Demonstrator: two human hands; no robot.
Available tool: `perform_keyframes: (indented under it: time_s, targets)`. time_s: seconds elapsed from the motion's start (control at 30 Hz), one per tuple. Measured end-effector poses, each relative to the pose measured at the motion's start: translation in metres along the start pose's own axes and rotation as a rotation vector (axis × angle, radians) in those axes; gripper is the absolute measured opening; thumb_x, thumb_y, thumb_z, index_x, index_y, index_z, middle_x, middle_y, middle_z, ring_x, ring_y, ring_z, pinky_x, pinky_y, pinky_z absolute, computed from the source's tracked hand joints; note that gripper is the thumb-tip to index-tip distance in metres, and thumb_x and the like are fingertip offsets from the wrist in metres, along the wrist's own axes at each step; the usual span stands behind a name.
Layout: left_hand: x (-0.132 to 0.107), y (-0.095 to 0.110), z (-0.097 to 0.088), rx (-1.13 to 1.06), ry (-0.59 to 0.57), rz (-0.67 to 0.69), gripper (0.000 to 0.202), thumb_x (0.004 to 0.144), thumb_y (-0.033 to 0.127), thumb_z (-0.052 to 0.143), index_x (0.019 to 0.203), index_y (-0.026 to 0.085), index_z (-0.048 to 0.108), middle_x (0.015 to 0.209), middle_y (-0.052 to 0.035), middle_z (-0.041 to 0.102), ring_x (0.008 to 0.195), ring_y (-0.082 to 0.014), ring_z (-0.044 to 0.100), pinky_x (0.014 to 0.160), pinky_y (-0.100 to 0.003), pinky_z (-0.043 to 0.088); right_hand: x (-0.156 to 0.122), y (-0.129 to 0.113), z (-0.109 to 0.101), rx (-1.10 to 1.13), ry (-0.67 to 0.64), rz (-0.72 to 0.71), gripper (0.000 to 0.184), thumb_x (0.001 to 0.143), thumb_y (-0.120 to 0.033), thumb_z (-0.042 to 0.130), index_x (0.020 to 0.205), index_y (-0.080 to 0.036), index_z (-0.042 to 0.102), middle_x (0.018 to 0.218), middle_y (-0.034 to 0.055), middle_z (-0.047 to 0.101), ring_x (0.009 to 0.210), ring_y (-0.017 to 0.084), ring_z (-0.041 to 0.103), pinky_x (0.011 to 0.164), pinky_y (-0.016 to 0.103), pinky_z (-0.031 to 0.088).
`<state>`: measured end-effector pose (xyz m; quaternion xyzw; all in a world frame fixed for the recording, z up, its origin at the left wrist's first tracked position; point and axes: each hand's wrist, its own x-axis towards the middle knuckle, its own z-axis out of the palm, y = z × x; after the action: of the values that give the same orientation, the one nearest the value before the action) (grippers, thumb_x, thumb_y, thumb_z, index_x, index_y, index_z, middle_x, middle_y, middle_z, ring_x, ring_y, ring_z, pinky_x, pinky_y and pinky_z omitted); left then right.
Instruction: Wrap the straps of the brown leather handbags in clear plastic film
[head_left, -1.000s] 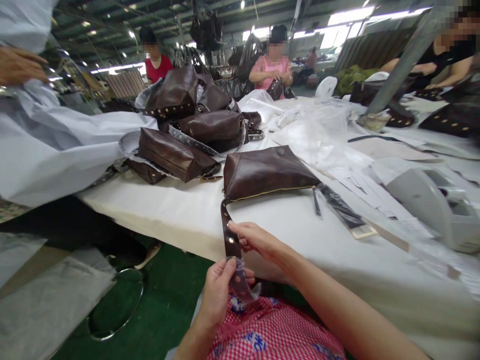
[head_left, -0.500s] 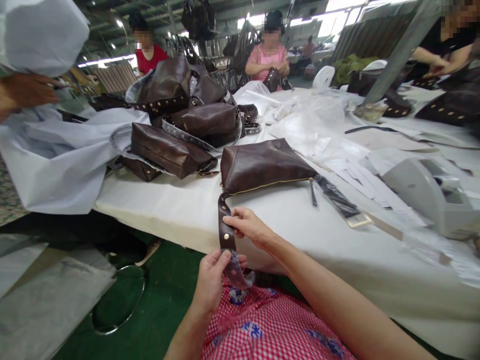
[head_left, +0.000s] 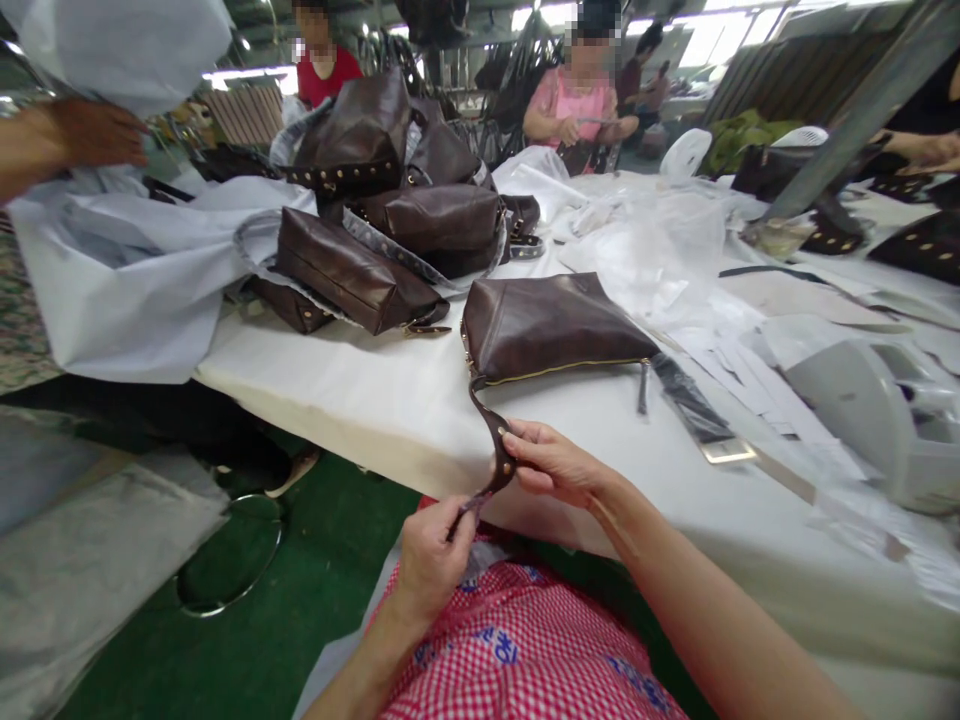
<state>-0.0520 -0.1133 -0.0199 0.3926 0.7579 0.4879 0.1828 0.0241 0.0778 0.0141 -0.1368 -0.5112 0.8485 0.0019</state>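
Note:
A dark brown leather bag lies on the white-covered table with its gold zipper toward me. From its left corner a studded strap runs down past the table edge. My right hand is closed on the strap, thumb beside a gold stud. Lower down, my left hand is closed round the strap's lower part, where clear plastic wrap partly shows. The strap bends between the two hands. Its end is hidden by my left hand.
Several brown bags are piled at the left. A grey tape dispenser, a plastic-wrapped strap end and plastic sheets lie right. A co-worker's hand holds a white bag. A metal ring stool stands below left.
My right hand has shifted right along with the strap, which now bends sideways. My left hand has turned and closed more tightly round the strap. The view has moved slightly.

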Motion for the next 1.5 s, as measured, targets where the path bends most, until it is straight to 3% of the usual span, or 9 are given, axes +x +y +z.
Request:
perform_keyframes:
  time_s: [0.13, 0.27, 0.47, 0.6, 0.83, 1.07, 1.2, 1.33, 1.5]
  targets:
    - [-0.001, -0.004, 0.008, 0.11, 0.003, 0.159, 0.026, 0.085, 0.019, 0.053, 0.098, 0.015, 0.075, 0.09, -0.013, 0.076, 0.083, -0.0249, 0.07, 0.078, -0.032, 0.049, -0.015, 0.002, -0.003, -0.058, 0.081, -0.014, 0.039, 0.077, -0.052, 0.07, 0.078, -0.017, 0.054, 0.061, -0.0053, 0.055, 0.035, 0.001, 0.031, 0.036, 0.02, 0.014]
    - [-0.005, 0.0, 0.013, -0.158, -0.086, 0.015, 0.025, 0.087, 0.024, 0.057, 0.105, 0.02, 0.073, 0.105, -0.011, 0.074, 0.096, -0.025, 0.068, 0.089, -0.034, 0.047, -0.021, 0.004, 0.0, -0.147, 0.119, -0.089, 0.04, 0.08, -0.054, 0.067, 0.076, -0.016, 0.053, 0.06, -0.005, 0.053, 0.04, 0.002, 0.035, 0.041, 0.02, 0.019]
    - [-0.004, 0.006, 0.004, -1.073, -0.694, -0.492, 0.048, 0.081, 0.043, 0.065, 0.119, 0.014, 0.062, 0.106, -0.0167, 0.071, 0.098, -0.0258, 0.066, 0.087, -0.036, 0.048, -0.028, 0.02, 0.0, -0.05, 0.101, -0.121, 0.038, 0.083, -0.055, 0.062, 0.081, -0.02, 0.048, 0.056, -0.0076, 0.051, 0.037, 0.003, 0.027, 0.04, 0.02, 0.024]
    - [0.013, -0.003, 0.015, -1.149, -0.876, -0.653, 0.037, 0.074, 0.035, 0.072, 0.101, 0.011, 0.066, 0.09, -0.0116, 0.07, 0.079, -0.0201, 0.067, 0.078, -0.034, 0.05, -0.029, 0.024, -0.006, -0.06, 0.13, -0.153, 0.043, 0.076, -0.059, 0.066, 0.08, -0.021, 0.046, 0.055, -0.0082, 0.047, 0.039, 0.005, 0.026, 0.038, 0.02, 0.02]
    - [0.04, 0.025, 0.037, -0.57, -0.548, -0.247, 0.009, 0.073, 0.021, 0.063, 0.077, 0.016, 0.057, 0.069, 0.0031, 0.055, 0.063, -0.0106, 0.05, 0.06, -0.022, 0.039, -0.038, -0.017, -0.011, -0.482, 0.367, -0.173, 0.03, 0.067, -0.031, 0.075, 0.078, -0.019, 0.05, 0.067, -0.0064, 0.045, 0.06, 0.009, 0.042, 0.053, 0.021, 0.035]
    - [0.033, 0.1, -0.042, 0.068, -0.295, 0.074, 0.013, 0.087, 0.029, 0.052, 0.082, 0.019, 0.058, 0.07, 0.0, 0.062, 0.062, -0.0142, 0.053, 0.057, -0.024, 0.037, -0.035, -0.05, 0.019, -0.437, 0.316, -0.153, 0.023, 0.084, -0.038, 0.056, 0.097, -0.019, 0.052, 0.068, -0.0045, 0.051, 0.049, 0.008, 0.043, 0.041, 0.02, 0.03]
    - [0.031, 0.104, -0.075, -0.234, -0.473, -0.184, 0.019, 0.084, 0.038, 0.058, 0.088, 0.02, 0.059, 0.068, -0.0012, 0.066, 0.059, -0.0148, 0.059, 0.055, -0.023, 0.042, -0.017, -0.044, 0.044, -0.25, 0.266, -0.054, 0.028, 0.083, -0.044, 0.056, 0.09, -0.017, 0.054, 0.053, -0.0083, 0.041, 0.038, 0.006, 0.031, 0.034, 0.019, 0.02]
    - [0.02, 0.064, -0.08, -0.638, -0.606, -0.537, 0.033, 0.081, 0.043, 0.064, 0.098, 0.015, 0.063, 0.067, -0.0048, 0.069, 0.049, -0.0122, 0.059, 0.051, -0.021, 0.045, -0.003, -0.01, 0.062, -0.038, 0.237, 0.016, 0.03, 0.079, -0.048, 0.058, 0.086, -0.021, 0.049, 0.05, -0.0118, 0.032, 0.037, 0.005, 0.018, 0.035, 0.019, 0.014]
    - [-0.005, 0.03, -0.071, -0.638, -0.519, -0.624, 0.034, 0.08, 0.047, 0.066, 0.08, 0.013, 0.063, 0.063, -0.0085, 0.071, 0.047, -0.0133, 0.061, 0.048, -0.021, 0.048, 0.003, 0.022, 0.076, -0.426, 0.372, -0.208, 0.018, 0.083, -0.037, 0.053, 0.081, -0.019, 0.053, 0.066, -0.0027, 0.049, 0.059, 0.012, 0.043, 0.056, 0.024, 0.038]
